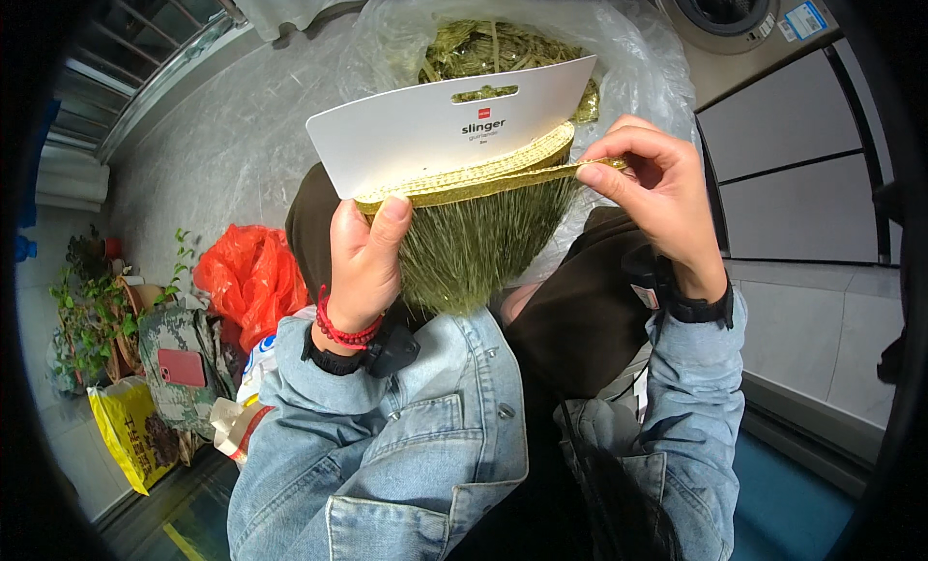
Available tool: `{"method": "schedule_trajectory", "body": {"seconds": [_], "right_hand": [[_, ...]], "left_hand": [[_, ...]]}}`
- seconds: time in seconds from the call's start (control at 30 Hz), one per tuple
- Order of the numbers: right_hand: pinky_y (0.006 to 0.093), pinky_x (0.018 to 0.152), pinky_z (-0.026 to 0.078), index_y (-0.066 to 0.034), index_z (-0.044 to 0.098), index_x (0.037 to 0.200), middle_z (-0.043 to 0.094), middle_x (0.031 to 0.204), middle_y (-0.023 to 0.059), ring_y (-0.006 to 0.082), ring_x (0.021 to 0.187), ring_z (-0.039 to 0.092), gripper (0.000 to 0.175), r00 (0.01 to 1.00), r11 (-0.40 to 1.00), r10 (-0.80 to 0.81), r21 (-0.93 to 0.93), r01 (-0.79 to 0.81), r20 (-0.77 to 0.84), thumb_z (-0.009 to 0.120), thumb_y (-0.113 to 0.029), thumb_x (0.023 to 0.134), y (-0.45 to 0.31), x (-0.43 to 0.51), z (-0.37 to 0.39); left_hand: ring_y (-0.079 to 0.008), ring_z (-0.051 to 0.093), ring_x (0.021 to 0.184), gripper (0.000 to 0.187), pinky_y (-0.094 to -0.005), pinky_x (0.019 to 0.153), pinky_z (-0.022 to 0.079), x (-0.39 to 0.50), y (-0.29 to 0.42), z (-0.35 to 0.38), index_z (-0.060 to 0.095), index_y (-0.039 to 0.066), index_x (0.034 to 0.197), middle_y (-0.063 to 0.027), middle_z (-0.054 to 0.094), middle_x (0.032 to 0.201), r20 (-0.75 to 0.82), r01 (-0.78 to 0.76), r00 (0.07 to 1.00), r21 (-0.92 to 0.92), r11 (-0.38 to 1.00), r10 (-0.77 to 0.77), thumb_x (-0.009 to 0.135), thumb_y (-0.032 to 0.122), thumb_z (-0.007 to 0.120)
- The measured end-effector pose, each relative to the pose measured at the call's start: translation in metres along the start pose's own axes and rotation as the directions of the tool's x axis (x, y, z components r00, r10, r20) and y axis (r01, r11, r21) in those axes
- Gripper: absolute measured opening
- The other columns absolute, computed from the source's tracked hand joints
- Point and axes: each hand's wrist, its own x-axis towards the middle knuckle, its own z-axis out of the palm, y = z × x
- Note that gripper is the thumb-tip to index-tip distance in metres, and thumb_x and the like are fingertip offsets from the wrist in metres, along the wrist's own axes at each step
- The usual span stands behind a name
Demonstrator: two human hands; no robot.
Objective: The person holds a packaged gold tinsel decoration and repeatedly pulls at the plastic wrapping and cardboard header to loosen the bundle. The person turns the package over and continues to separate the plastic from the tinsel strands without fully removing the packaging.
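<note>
A white header card with a hang slot and printed writing is tilted in front of me. Gold ribbon band runs in layers along its lower edge, and green tinsel fringe hangs below over my lap. My left hand pinches the card's lower left corner together with the band, thumb on top. At the right, my right hand grips a stretch of the gold band between thumb and fingers, off the card's right side. The fingers behind the card are hidden.
Beyond the card, a clear plastic bag holds more green tinsel. A red plastic bag, a camouflage cloth item with a phone on it, a yellow bag and potted plants are at left. A washing machine stands at upper right.
</note>
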Motion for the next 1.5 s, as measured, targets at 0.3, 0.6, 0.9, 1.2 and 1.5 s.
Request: {"method": "schedule_trajectory", "body": {"seconds": [0.3, 0.6, 0.9, 1.2, 1.5], "right_hand": [[0.0186, 0.054, 0.032, -0.0005, 0.063, 0.085, 0.054, 0.074, -0.0022, 0.0035, 0.062, 0.042, 0.011, 1.000, 0.994, 0.022, 0.104, -0.020, -0.014, 0.067, -0.009, 0.080, 0.003, 0.000, 0.002], [0.0182, 0.059, 0.037, -0.0006, 0.060, 0.085, 0.056, 0.076, -0.0018, 0.0037, 0.068, 0.048, 0.010, 0.999, 0.977, 0.051, 0.208, -0.050, 0.000, 0.066, -0.008, 0.081, 0.000, 0.000, 0.001], [0.0188, 0.064, 0.042, -0.0015, 0.058, 0.087, 0.057, 0.082, -0.0002, 0.0048, 0.073, 0.051, 0.010, 0.999, 0.919, 0.048, 0.392, -0.053, 0.022, 0.065, -0.006, 0.082, 0.002, 0.000, -0.001], [0.0201, 0.065, 0.043, -0.0032, 0.056, 0.082, 0.060, 0.084, 0.0042, 0.0069, 0.073, 0.054, 0.011, 0.979, 0.702, 0.114, 0.684, -0.200, 0.170, 0.066, -0.008, 0.080, -0.005, -0.005, 0.000], [0.0199, 0.062, 0.047, 0.0002, 0.054, 0.096, 0.059, 0.093, 0.0070, 0.0084, 0.073, 0.057, 0.025, 0.994, 0.919, 0.038, 0.395, 0.006, -0.104, 0.068, -0.002, 0.076, -0.019, -0.013, 0.005]], "left_hand": [[-0.0154, 0.053, 0.099, 0.038, -0.0301, 0.089, 0.040, -0.004, -0.003, -0.016, 0.048, -0.004, 0.116, -0.0088, 0.057, 0.110, 0.060, 0.070, 0.996, -0.007, 0.997, -0.070, 0.091, 0.025, 0.053], [-0.0182, 0.053, 0.104, 0.047, -0.0325, 0.092, 0.040, -0.004, -0.001, -0.011, 0.045, -0.004, 0.119, -0.0109, 0.055, 0.115, 0.052, 0.039, 0.998, -0.151, 0.988, -0.032, 0.090, 0.032, 0.055], [-0.0235, 0.053, 0.108, 0.056, -0.0376, 0.092, 0.044, -0.001, -0.003, -0.016, 0.037, 0.000, 0.129, -0.0138, 0.051, 0.122, 0.175, 0.044, 0.984, -0.160, 0.986, -0.015, 0.094, 0.043, 0.039], [-0.0222, 0.054, 0.107, 0.058, -0.0355, 0.091, 0.045, 0.000, -0.013, -0.020, 0.036, -0.004, 0.127, -0.0148, 0.052, 0.120, 0.159, 0.167, 0.981, -0.414, 0.895, -0.110, 0.092, 0.042, 0.044], [-0.0228, 0.055, 0.107, 0.054, -0.0363, 0.091, 0.046, 0.005, -0.018, -0.029, 0.037, -0.002, 0.127, -0.0144, 0.052, 0.121, 0.118, 0.152, 0.987, -0.498, 0.854, -0.107, 0.095, 0.040, 0.039]]}}
